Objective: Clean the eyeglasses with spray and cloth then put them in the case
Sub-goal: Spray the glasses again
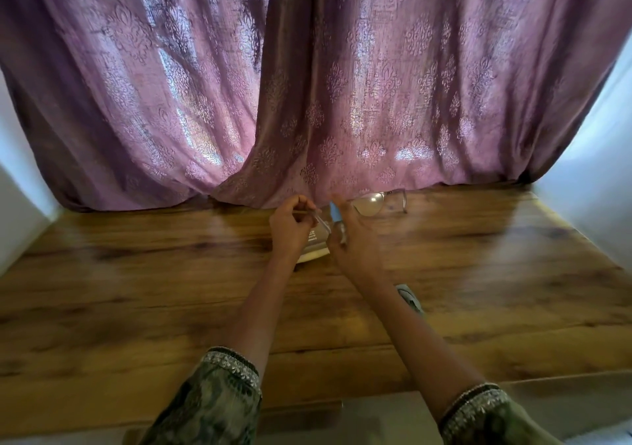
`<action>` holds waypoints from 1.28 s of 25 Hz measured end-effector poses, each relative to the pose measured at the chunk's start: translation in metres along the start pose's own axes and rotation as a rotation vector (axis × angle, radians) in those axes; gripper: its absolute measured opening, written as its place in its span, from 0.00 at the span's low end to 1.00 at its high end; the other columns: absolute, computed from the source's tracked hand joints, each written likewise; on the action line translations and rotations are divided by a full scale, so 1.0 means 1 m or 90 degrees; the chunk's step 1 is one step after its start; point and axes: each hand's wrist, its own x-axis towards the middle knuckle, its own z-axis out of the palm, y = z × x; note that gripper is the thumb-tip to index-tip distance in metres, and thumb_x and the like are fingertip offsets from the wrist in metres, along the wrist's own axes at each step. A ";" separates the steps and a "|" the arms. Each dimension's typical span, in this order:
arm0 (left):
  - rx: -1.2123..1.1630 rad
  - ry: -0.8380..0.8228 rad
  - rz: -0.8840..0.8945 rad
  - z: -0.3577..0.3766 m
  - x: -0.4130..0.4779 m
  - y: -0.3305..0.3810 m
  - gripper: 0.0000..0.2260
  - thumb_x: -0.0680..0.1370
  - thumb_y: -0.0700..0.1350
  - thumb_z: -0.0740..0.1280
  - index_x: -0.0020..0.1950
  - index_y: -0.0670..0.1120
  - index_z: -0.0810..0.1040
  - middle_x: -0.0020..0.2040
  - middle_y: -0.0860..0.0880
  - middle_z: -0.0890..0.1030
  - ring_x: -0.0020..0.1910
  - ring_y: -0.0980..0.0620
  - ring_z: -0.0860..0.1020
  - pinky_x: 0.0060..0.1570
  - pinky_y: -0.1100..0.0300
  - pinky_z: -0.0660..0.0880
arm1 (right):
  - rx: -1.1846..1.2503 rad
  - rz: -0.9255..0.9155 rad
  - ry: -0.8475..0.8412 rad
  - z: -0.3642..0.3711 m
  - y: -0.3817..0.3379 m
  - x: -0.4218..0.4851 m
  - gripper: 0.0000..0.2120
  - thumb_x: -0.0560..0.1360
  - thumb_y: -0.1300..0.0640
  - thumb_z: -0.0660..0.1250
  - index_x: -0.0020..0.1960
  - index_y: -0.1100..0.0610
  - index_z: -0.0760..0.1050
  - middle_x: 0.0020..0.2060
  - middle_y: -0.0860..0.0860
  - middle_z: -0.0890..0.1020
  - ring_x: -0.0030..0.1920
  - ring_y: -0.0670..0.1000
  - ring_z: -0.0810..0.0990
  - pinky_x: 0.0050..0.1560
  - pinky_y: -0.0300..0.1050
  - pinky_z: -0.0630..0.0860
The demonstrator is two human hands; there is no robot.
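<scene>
Mauve curtains (pixel 342 85) with a damask pattern are seen hanging down to the far edge of a wood-grain tabletop (pixel 136 290), with pale walls at both sides. One pair of eyeglasses (pixel 368 204) is seen at the far edge, just in front of the curtain hem: the frame is pale and translucent, one rounded lens is shown clearly to the right of the hands, and one temple arm is angled down at the far right; whether it touches the tabletop cannot be told. Two hands are counted, both reaching out from patterned sleeves (pixel 219 400) with beaded cuffs. The left hand (pixel 290 229) is held with its fingers (pixel 301 205) curled, and a thin pale rod, seemingly the other temple arm, is pinched between them. The right hand (pixel 355 246) is held with its fingers bent around one small blue object (pixel 334 212), too blurred to be named; the visible lens lies just beyond these fingers. One pale flat item (pixel 313 257) with print is seen beneath the hands, and one grey item (pixel 409 299) is partly hidden beside the right forearm.
</scene>
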 end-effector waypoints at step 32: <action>-0.027 -0.002 0.012 -0.002 -0.007 -0.006 0.19 0.69 0.26 0.66 0.34 0.52 0.72 0.34 0.56 0.76 0.32 0.67 0.76 0.32 0.73 0.74 | -0.038 0.088 0.061 -0.030 0.027 -0.007 0.28 0.71 0.66 0.62 0.69 0.52 0.63 0.31 0.52 0.75 0.27 0.48 0.70 0.29 0.41 0.65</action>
